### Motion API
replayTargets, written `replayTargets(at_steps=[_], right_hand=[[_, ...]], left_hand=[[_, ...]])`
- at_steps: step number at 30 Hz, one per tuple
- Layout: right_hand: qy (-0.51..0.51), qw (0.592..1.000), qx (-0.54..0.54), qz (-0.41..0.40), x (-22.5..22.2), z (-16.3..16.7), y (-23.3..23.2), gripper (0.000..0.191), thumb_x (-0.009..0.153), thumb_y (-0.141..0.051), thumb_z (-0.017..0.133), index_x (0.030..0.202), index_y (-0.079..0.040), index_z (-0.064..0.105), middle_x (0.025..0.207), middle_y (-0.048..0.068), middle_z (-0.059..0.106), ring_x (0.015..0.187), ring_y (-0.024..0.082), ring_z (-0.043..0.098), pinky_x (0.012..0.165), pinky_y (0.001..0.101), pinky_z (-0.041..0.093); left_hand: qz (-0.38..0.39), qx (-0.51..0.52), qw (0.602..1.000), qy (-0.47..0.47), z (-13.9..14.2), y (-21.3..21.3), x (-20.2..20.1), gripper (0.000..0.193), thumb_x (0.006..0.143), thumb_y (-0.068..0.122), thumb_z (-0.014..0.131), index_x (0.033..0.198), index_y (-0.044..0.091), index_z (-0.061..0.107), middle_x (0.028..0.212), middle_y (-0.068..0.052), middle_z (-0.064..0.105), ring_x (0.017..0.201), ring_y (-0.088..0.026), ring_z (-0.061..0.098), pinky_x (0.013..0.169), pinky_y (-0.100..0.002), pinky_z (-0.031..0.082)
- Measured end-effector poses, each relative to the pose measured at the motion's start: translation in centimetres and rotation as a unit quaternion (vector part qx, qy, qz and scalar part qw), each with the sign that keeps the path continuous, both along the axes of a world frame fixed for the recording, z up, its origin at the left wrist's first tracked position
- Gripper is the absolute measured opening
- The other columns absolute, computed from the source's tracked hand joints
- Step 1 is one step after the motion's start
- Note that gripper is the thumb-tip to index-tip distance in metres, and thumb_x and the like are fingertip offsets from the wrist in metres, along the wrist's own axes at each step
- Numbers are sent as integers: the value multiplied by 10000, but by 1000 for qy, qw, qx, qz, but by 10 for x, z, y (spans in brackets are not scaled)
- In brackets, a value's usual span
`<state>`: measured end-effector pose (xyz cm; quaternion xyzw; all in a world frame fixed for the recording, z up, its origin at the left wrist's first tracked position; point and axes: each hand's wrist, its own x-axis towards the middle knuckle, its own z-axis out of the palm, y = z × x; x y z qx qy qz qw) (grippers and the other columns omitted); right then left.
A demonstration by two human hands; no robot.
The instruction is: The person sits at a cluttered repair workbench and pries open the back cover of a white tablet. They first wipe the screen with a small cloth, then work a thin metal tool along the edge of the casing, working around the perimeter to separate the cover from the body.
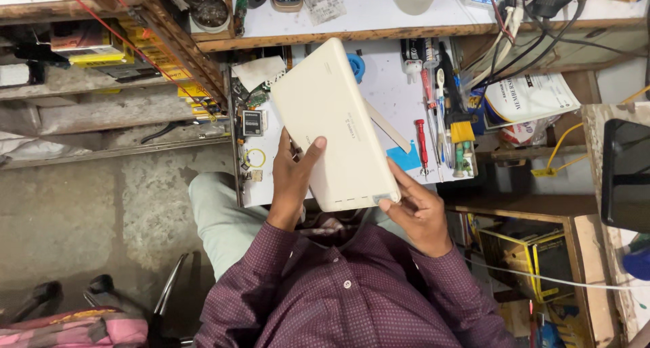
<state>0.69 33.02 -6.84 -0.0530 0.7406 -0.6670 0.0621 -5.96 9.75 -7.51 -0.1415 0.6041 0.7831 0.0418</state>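
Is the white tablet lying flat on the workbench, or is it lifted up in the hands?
Lifted. The white tablet is tilted above the workbench, back side up; the left hand grips its edge and the right hand holds its lower corner.

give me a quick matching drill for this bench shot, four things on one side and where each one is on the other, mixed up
Things:
1. cream tablet
2. red screwdriver
3. yellow-handled brush
4. left hand

Places:
A. lying on the white bench top, right of the tablet
B. held up in both hands over the bench
C. thumb across the tablet's back, near its lower left edge
D. among the tools at the bench's right edge

Pairs: 1-B, 2-A, 3-D, 4-C
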Motion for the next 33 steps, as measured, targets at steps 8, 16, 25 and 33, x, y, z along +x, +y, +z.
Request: replayTargets(at_steps=[8,16,25,33], right_hand=[[-105,980,-162,-50,-8,-10,1,685,889,70,644,1528,55,399,1261,213,702,1028,206,716,818,350,621],[-203,943,-255,-63,8,-38,-9,613,950,7,599,1526,68,396,1253,194,687,1126,174,667,971,309,535],[-126,963,-215,-100,-1,-18,18,574,913,49,591,1473,117,483,1255,192,687,1111,203,674,991,336,538],[-147,950,-246,-124,-1,-8,24,561,928,41,561,1478,116,480,1262,197,682,1124,203,670,1001,324,521]], left_hand=[[58,-4,996,62,-16,-9,14,637,995,202,643,1533,-41,406,1234,-145,703,1102,-178,659,947,-295,525],[26,-11,998,60,-33,-17,25,578,996,120,633,1513,-51,438,1349,-147,673,1177,-167,645,994,-284,512],[-88,-13,996,-5,-23,-2,20,633,968,151,655,1535,-21,432,1087,-95,755,939,-118,676,847,-254,542],[-104,17,993,-51,-21,1,19,640,963,151,668,1543,5,440,960,-64,754,854,-93,653,780,-250,515]])
